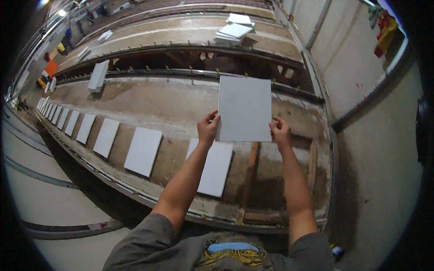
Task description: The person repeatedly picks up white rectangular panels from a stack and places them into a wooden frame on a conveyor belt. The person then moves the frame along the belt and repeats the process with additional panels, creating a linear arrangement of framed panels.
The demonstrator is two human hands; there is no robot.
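A white rectangular panel (244, 108) is held up in front of me over the long bed. My left hand (208, 128) grips its lower left edge, and my right hand (280, 130) grips its lower right edge. Both hands are closed, with thumbs at the panel's sides. Below it, another white panel (215, 171) lies flat on the bed, partly covered by my left forearm. Left of that lies one more white panel (143, 151), the nearest of a row of similar panels running away to the far left.
The long concrete-like bed (176, 101) has raised rails along its edges. A stack of white panels (98, 76) stands on its far side. Further back, another stack (233, 32) sits on a second bed. Wooden bars (251, 176) frame the right end, beside a wall.
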